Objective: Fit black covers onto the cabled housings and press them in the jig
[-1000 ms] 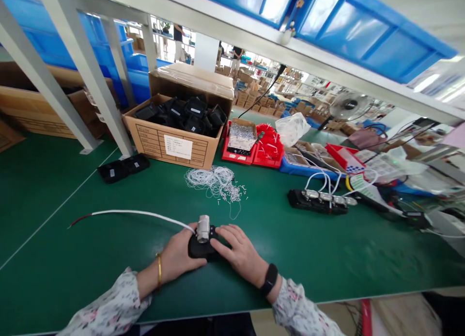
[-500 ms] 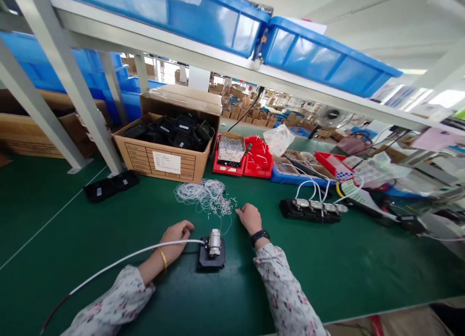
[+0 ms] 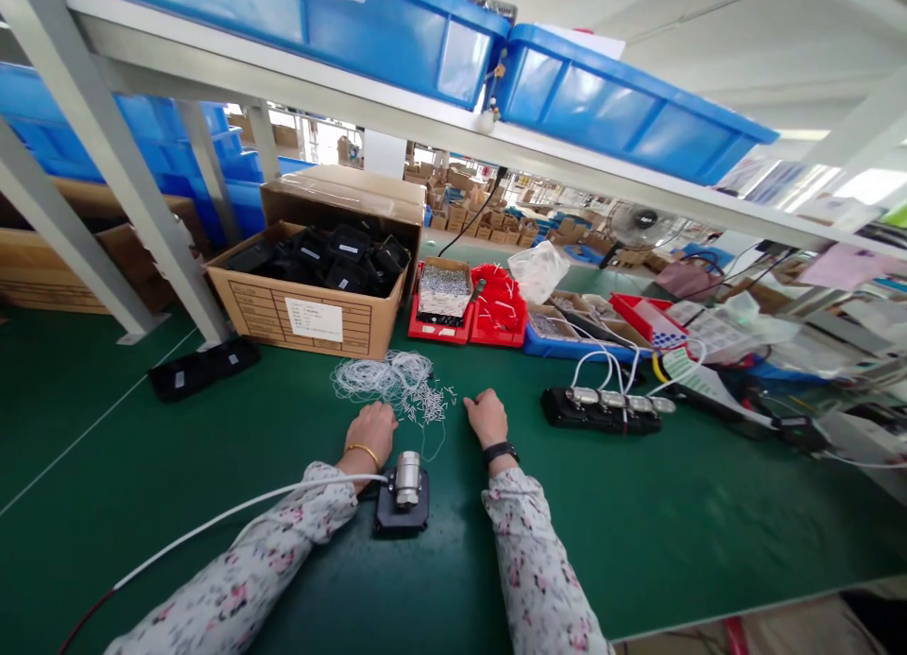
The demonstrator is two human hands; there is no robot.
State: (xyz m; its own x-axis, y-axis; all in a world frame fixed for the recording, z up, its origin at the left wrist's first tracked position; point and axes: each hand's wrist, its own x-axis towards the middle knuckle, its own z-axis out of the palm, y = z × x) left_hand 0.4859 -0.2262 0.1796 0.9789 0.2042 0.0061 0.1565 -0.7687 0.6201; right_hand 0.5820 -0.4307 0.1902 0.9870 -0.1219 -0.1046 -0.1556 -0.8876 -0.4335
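- The white cable [image 3: 213,529] is running from the black unit across the left sleeve [image 3: 283,532], its dark red end trailing towards the near left.
- The black unit [image 3: 402,521] is lying on the green tabletop [image 3: 680,523] between the two forearms, its metal fitting [image 3: 408,480] standing on top; neither of the hands is gripping it.
- The left hand [image 3: 372,430], wearing a gold bracelet [image 3: 365,452], is bending its fingers just beside the loose pieces; whether it is pinching anything cannot be told.
- The right hand [image 3: 487,419], wearing a black wristband [image 3: 500,452], is curling its fingers inward to the right of the pieces; its grip contents cannot be determined.
- The small loose pieces [image 3: 429,405] are lying scattered between the hands, bordering a tangle of white cord [image 3: 375,378].
- To the right, a row of black units with metal fittings [image 3: 602,419] is sitting well apart from the hands.
- Behind, an open carton [image 3: 375,326] is holding black parts [image 3: 347,244], with red bins [image 3: 499,307] standing beside it.
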